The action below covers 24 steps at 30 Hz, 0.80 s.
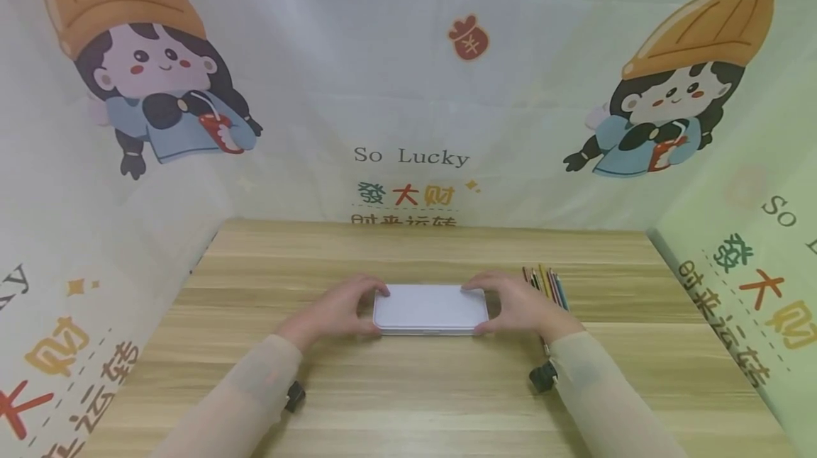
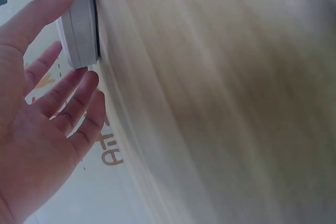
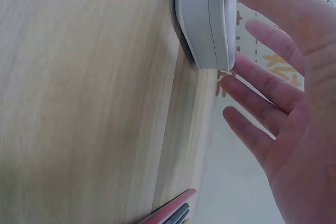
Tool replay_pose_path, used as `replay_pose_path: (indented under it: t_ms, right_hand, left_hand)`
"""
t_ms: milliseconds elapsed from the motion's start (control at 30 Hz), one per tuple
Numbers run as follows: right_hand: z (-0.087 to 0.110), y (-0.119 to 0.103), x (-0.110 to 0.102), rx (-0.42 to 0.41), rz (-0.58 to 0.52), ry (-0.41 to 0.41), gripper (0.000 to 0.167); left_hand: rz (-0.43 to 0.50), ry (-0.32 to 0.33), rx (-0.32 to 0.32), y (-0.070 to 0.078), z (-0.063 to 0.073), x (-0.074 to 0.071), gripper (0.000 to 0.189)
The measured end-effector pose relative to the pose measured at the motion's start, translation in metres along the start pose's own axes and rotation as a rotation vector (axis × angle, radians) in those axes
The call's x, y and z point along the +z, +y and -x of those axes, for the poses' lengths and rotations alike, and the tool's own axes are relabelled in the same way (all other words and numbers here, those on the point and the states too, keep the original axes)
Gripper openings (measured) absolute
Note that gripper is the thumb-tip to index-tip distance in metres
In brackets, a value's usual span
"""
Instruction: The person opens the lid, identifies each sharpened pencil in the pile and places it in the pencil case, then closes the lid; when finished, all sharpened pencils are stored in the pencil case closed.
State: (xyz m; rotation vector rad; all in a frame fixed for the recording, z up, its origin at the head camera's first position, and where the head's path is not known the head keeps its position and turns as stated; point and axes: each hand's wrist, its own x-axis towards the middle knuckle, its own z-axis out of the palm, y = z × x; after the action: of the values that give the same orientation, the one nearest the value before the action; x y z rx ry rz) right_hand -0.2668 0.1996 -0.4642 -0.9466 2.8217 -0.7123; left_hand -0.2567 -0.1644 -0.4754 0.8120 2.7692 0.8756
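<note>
A white, flat rectangular case (image 1: 430,307) with rounded corners lies on the wooden table in front of the person. A seam runs round its side, seen in the left wrist view on the case end (image 2: 80,27). My left hand (image 1: 335,309) holds its left end, thumb at the near corner and index finger over the far corner. The right hand (image 1: 520,305) grips the opposite end the same way. In the right wrist view the thumb presses near the case's edge (image 3: 205,24), while the other fingers spread along the far side.
Several colored pencils (image 1: 552,285) lie in a loose bunch right of the case, partly behind the right hand. The wooden table (image 1: 421,394) ends at a printed cloth backdrop (image 1: 357,75) behind and at both sides. Dark wrist cameras sit under both sleeves.
</note>
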Motion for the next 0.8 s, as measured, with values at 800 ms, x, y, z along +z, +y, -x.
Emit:
replay_pose_path:
  t_ms: [800]
  right_hand:
    - [-0.0027, 0.0026, 0.0010, 0.025, -0.031, -0.021, 0.069]
  left_hand:
    - [-0.109, 0.063, 0.003, -0.0028, -0.0077, 0.0085, 0.068]
